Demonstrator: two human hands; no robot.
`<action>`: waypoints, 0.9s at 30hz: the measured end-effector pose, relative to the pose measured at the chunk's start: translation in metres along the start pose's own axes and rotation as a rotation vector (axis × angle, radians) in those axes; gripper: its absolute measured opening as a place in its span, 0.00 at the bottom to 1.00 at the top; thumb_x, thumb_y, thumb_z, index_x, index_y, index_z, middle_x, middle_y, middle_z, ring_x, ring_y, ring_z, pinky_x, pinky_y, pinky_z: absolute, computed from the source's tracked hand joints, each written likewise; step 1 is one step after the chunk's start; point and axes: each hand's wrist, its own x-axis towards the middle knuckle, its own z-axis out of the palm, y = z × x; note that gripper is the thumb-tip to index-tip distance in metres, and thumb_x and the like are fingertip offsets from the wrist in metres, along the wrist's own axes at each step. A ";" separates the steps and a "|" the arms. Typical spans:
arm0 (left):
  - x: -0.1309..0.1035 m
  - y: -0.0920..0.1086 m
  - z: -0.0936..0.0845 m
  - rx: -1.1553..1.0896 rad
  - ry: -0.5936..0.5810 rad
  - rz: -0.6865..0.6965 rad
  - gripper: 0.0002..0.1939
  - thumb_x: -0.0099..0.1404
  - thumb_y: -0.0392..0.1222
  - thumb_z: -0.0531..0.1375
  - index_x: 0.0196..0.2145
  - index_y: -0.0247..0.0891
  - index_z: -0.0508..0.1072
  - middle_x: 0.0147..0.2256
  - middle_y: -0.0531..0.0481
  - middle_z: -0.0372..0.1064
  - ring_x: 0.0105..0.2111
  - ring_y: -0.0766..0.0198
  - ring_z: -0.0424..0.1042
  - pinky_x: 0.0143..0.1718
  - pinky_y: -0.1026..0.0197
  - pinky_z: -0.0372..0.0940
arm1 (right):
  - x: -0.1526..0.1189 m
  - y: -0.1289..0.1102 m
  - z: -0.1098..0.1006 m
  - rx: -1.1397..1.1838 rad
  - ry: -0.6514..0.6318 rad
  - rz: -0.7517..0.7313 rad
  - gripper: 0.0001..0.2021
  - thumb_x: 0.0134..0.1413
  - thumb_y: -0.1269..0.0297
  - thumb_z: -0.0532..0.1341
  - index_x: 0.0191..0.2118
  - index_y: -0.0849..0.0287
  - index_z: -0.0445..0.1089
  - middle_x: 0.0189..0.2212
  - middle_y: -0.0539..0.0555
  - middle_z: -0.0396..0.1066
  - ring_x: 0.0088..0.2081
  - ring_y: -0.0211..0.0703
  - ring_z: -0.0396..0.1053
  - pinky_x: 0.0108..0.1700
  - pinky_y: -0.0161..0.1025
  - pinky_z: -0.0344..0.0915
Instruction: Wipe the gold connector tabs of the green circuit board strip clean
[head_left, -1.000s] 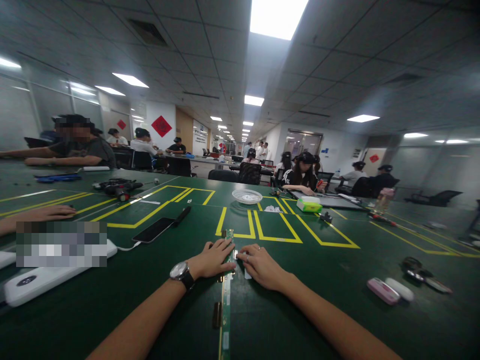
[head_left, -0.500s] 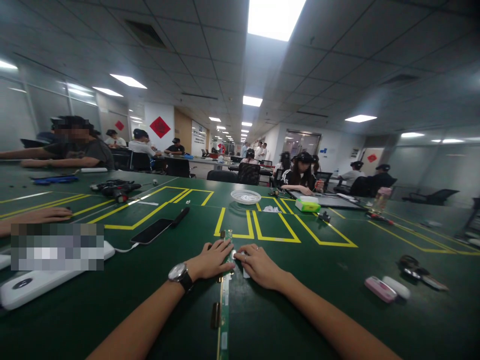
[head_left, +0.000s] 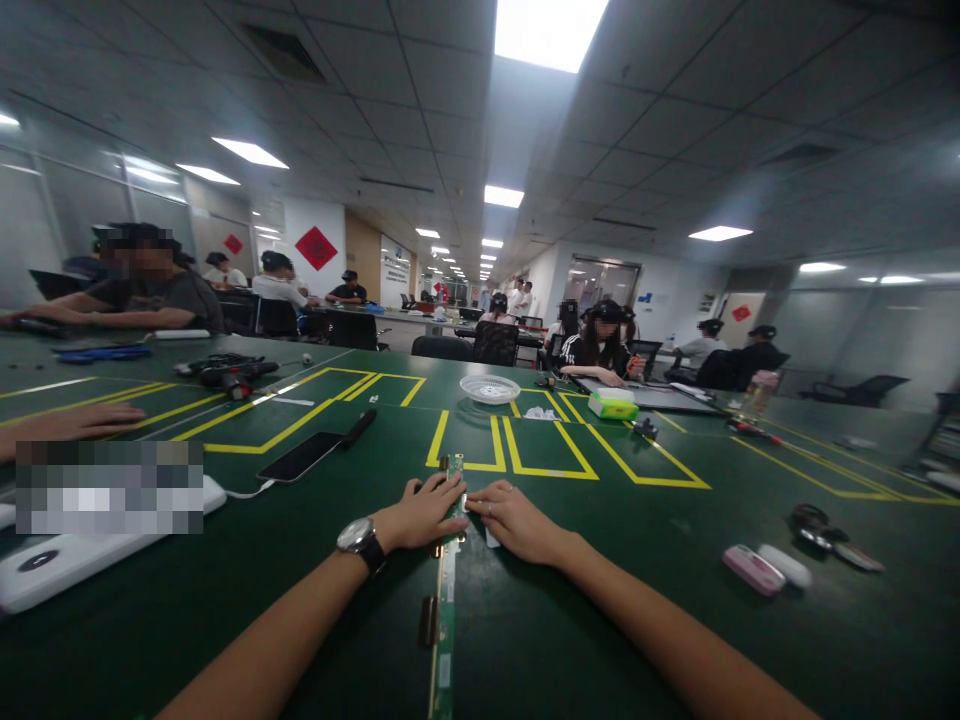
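Observation:
A long, narrow green circuit board (head_left: 445,625) lies on the green table, running away from me, with brown flaps on its left edge. My left hand (head_left: 421,512), with a wristwatch on that wrist, rests on its far part from the left. The fingers are stretched out and spread, fingertips and thumb touching the top of the board. From the right, my right hand (head_left: 516,520) has its fingers drawn together at the board's edge, by a small bright patch. A white piece (head_left: 491,538) sticks out under those fingers; most of it is hidden.
Left are a phone (head_left: 301,457) on a cable, a white power strip (head_left: 45,575) and another person's hand (head_left: 82,420). A clear plastic dish (head_left: 489,389) and a green tissue pack (head_left: 613,404) stand beyond. Pink case (head_left: 754,570) and keys (head_left: 825,530) lie right.
The view has shifted slightly. My right hand's fingers have closed up a little at the board's edge; my left hand stays on the board.

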 end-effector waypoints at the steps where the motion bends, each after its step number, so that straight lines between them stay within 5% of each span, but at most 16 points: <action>1: 0.000 0.000 0.000 0.001 0.002 0.000 0.34 0.68 0.63 0.43 0.66 0.43 0.45 0.66 0.43 0.35 0.64 0.46 0.37 0.57 0.35 0.41 | 0.000 -0.001 0.000 -0.001 0.000 0.002 0.20 0.63 0.70 0.50 0.59 0.54 0.61 0.53 0.54 0.67 0.51 0.41 0.61 0.56 0.42 0.54; 8: -0.001 0.004 -0.001 0.006 0.000 -0.016 0.34 0.69 0.62 0.43 0.66 0.44 0.43 0.67 0.43 0.34 0.65 0.44 0.36 0.56 0.33 0.39 | -0.001 -0.007 -0.006 -0.017 0.004 0.023 0.18 0.62 0.69 0.50 0.56 0.56 0.64 0.53 0.55 0.66 0.51 0.44 0.61 0.54 0.44 0.56; 14: -0.001 0.003 -0.001 -0.076 0.009 0.009 0.39 0.68 0.59 0.46 0.66 0.48 0.25 0.66 0.44 0.36 0.65 0.44 0.36 0.56 0.31 0.39 | -0.001 -0.012 -0.021 0.020 0.051 -0.002 0.16 0.57 0.73 0.53 0.48 0.56 0.71 0.46 0.53 0.72 0.51 0.44 0.63 0.56 0.45 0.54; 20: 0.001 0.005 0.001 -0.101 0.022 0.027 0.42 0.68 0.58 0.48 0.64 0.51 0.20 0.66 0.47 0.39 0.64 0.44 0.37 0.55 0.28 0.37 | 0.001 -0.010 -0.017 0.095 0.020 -0.087 0.22 0.53 0.79 0.50 0.51 0.58 0.69 0.50 0.55 0.69 0.53 0.42 0.63 0.56 0.41 0.56; 24: -0.002 0.005 -0.009 -0.143 0.078 0.034 0.38 0.70 0.58 0.44 0.65 0.48 0.22 0.67 0.44 0.36 0.64 0.49 0.40 0.57 0.38 0.43 | 0.000 0.001 -0.010 -0.005 -0.020 -0.018 0.22 0.52 0.77 0.53 0.51 0.55 0.68 0.50 0.53 0.70 0.52 0.43 0.63 0.55 0.41 0.55; 27: -0.007 0.006 -0.017 -0.147 0.152 0.014 0.36 0.71 0.57 0.43 0.66 0.46 0.25 0.66 0.44 0.39 0.64 0.52 0.43 0.58 0.46 0.45 | -0.007 0.023 -0.011 -0.118 0.004 0.165 0.21 0.52 0.76 0.53 0.50 0.54 0.69 0.50 0.52 0.70 0.52 0.45 0.63 0.54 0.43 0.54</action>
